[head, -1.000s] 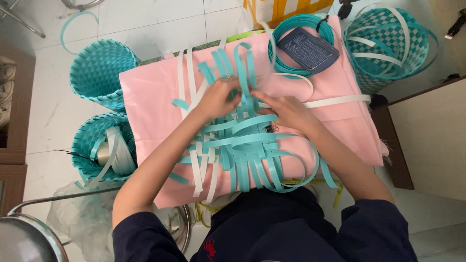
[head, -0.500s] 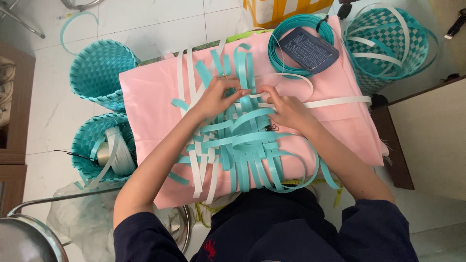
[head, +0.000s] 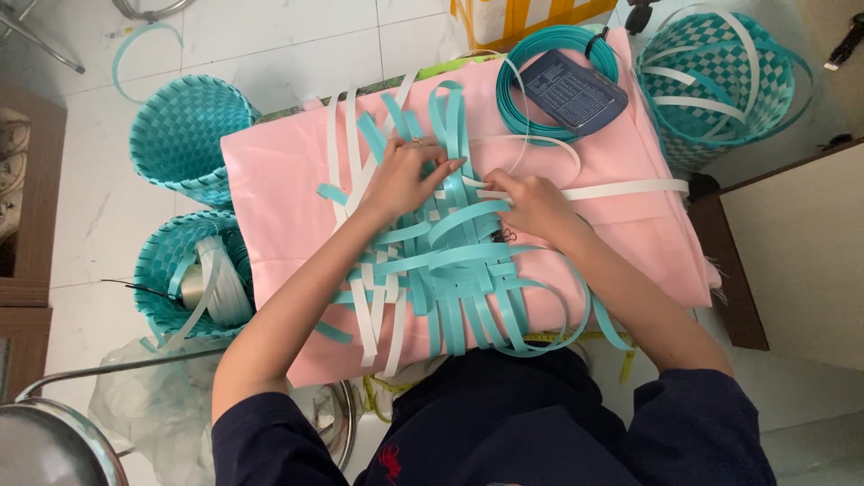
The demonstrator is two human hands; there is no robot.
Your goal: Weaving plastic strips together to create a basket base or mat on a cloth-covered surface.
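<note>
From my remote seat, I look down on a floor of large white glossy tiles (head: pixel 270 36) with thin grey joints, evenly lit and without hard shadows. A pink cloth (head: pixel 279 189) covers the central work surface. At the left edge I see brown wooden furniture (head: pixel 22 225), and at the right a dark-edged wooden cabinet (head: pixel 792 252) with a pale face. A curved chrome tube frame (head: pixel 54 423) sits at lower left above a crumpled clear plastic bag (head: pixel 153 405). A yellow box (head: pixel 522 18) stands at the top.
</note>
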